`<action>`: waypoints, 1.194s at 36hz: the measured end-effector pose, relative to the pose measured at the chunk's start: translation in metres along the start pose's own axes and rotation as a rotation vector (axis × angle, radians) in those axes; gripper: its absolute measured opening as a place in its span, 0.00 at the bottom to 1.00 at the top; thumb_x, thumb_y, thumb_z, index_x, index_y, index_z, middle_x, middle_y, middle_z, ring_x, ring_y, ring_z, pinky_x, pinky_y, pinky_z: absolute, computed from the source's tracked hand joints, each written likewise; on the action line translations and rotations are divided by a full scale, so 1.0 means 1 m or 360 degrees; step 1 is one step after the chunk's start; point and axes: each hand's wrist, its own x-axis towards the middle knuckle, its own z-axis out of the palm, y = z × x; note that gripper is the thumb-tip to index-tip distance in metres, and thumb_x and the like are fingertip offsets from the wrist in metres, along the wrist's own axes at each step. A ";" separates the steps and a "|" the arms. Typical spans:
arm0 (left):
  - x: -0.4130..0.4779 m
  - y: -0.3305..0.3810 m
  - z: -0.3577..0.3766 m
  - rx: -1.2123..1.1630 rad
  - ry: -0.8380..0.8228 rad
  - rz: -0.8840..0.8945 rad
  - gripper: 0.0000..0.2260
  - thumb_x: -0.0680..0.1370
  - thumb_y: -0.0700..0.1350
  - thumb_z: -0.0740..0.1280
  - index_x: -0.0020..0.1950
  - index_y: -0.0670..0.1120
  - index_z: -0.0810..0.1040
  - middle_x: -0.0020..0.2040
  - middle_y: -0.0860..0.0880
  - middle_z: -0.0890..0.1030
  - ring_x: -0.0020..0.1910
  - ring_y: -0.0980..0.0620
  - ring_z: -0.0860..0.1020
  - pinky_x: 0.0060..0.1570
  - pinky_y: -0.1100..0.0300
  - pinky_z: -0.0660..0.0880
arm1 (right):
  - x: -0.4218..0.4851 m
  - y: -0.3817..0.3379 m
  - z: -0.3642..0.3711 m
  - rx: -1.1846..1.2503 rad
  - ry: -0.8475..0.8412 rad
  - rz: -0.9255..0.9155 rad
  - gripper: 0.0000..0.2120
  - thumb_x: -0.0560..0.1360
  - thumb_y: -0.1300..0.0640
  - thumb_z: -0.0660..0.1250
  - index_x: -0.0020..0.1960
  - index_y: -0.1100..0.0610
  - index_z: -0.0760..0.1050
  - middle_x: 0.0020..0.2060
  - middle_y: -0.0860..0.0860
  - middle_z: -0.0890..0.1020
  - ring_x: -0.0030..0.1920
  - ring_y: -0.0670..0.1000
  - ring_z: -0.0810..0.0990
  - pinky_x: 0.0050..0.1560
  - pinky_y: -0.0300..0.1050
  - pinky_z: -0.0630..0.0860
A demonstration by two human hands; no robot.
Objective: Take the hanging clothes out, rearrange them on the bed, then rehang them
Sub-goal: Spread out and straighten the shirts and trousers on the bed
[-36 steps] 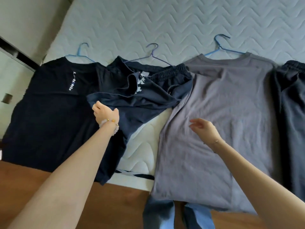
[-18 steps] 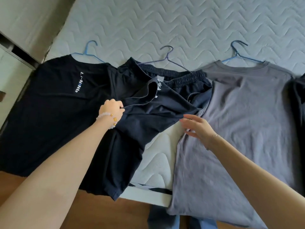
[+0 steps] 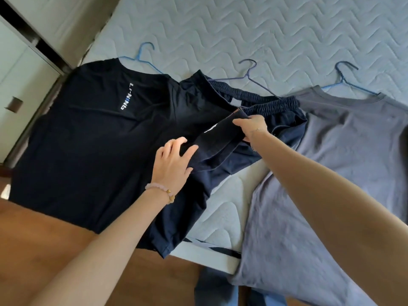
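Note:
Three garments on hangers lie side by side on the quilted bed [image 3: 265, 36]. A black T-shirt [image 3: 88, 140] with a white logo is at the left, dark navy shorts [image 3: 271, 107] in the middle, a grey T-shirt [image 3: 353, 140] at the right. My right hand [image 3: 251, 127] grips a folded-over leg of the shorts near the waistband. My left hand [image 3: 174, 162] holds the same fold lower down, thumb over the cloth. Each garment's hanger hook sticks out above it: light blue hanger [image 3: 143, 54], purple hanger [image 3: 251, 71], blue hanger [image 3: 344, 74].
A pale wardrobe [image 3: 26, 62] with a dark gap stands at the far left beside the bed. Wooden floor [image 3: 44, 239] runs along the near edge, where the shirts hang over the mattress side. My feet in blue show at the bottom.
My right hand left the grey T-shirt, moved left and took hold of the shorts' leg. My left hand shifted right along the fold. The view tilted.

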 end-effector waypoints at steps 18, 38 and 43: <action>-0.110 0.073 -0.038 -0.0655 0.0307 0.0137 0.11 0.70 0.42 0.63 0.47 0.41 0.82 0.46 0.48 0.83 0.46 0.51 0.81 0.48 0.60 0.77 | -0.173 0.084 -0.152 0.0524 -0.0014 -0.0020 0.08 0.76 0.64 0.62 0.48 0.57 0.79 0.41 0.52 0.83 0.42 0.47 0.82 0.41 0.37 0.82; -0.183 0.199 0.043 -0.1203 -0.0368 -0.1225 0.15 0.72 0.37 0.70 0.57 0.38 0.75 0.55 0.40 0.75 0.55 0.40 0.75 0.54 0.54 0.69 | -0.155 0.298 -0.206 -0.0511 -0.0053 0.0526 0.05 0.69 0.62 0.69 0.44 0.60 0.80 0.35 0.55 0.80 0.39 0.54 0.78 0.44 0.45 0.77; -0.148 0.193 0.040 -0.1907 -0.0833 -0.1609 0.15 0.75 0.42 0.69 0.60 0.38 0.74 0.53 0.44 0.79 0.53 0.45 0.77 0.52 0.57 0.72 | -0.150 0.289 -0.213 -0.0195 0.0043 0.0455 0.06 0.73 0.62 0.69 0.41 0.66 0.77 0.33 0.54 0.75 0.36 0.51 0.72 0.36 0.41 0.69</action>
